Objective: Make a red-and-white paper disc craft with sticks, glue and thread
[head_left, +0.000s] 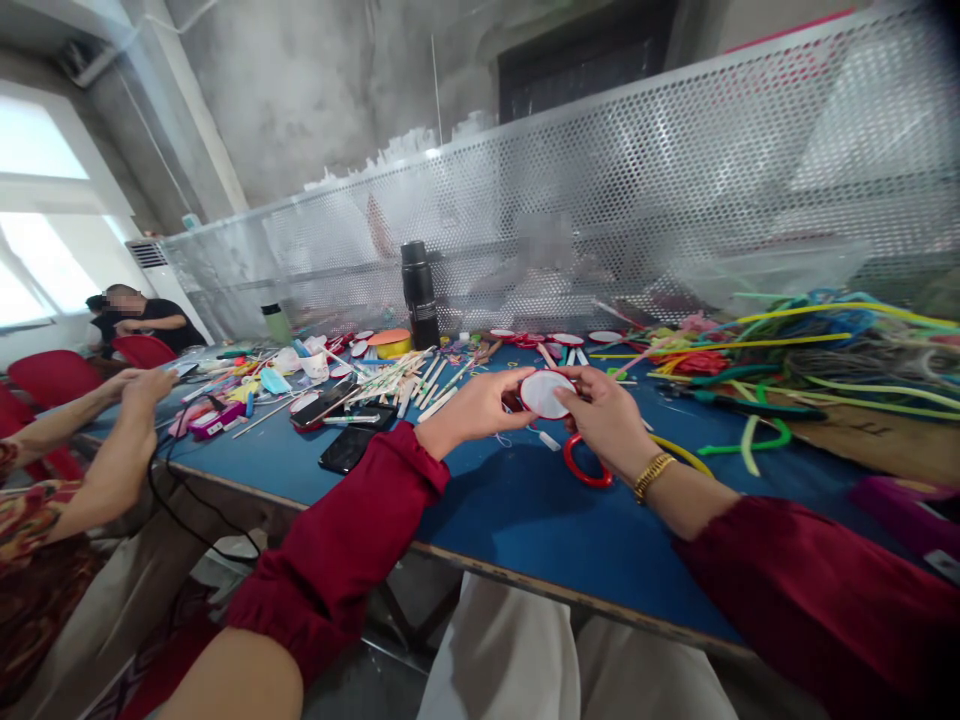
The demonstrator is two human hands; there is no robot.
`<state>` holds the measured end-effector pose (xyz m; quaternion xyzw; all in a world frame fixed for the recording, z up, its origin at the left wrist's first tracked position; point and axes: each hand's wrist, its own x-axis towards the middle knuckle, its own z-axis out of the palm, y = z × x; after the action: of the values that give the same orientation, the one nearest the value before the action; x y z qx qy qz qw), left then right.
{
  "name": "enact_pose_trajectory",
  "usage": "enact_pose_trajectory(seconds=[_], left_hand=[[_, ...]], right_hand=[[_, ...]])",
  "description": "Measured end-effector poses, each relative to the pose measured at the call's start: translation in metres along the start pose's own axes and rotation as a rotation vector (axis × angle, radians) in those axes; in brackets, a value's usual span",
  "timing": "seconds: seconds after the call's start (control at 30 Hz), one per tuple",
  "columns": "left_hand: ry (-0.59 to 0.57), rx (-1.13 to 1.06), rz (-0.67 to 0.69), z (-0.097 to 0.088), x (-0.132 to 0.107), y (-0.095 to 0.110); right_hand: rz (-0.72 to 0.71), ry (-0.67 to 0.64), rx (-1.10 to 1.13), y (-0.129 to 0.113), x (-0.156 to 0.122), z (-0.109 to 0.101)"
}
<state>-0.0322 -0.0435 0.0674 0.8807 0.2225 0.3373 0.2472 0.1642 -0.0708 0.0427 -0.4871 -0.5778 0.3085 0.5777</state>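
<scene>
Nearest, light trousers (502, 650) show below the edge of the blue table (510, 530), and dark red sleeves (345, 530) cover both forearms. Over the table, the white disc (544, 394) with a red rim is held up between the two hands: the left hand (480, 408) pinches its left edge, and the right hand (606, 418) grips its right side, thumb against the pale face. A gold bracelet (651, 478) circles the right wrist. Just below the right hand lies a red ring (592, 481); a dark phone (349, 449) rests left of the hands. At far left, a co-worker's hands (146, 388) are close together; what they hold is unclear. Beyond the disc, pale sticks (397, 380) lie heaped, with tangled coloured strips (810, 320) to the right. Farther back stand a black bottle (420, 295), a perforated screen (600, 190) and a grey wall (292, 90).
</scene>
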Motion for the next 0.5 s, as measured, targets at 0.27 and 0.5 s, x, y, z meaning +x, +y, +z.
enact_pose_trajectory(seconds=[0.27,0.5], left_hand=[[0.0,-0.022,-0.019,-0.0003,-0.0011,-0.0017],[-0.009,-0.003,-0.04,-0.0015,-0.0016,0.0023]], right_hand=[[0.017,0.0,0.006,-0.0034,-0.0013,-0.0002],[0.004,-0.011,0.009,-0.0029,-0.0008,-0.0006]])
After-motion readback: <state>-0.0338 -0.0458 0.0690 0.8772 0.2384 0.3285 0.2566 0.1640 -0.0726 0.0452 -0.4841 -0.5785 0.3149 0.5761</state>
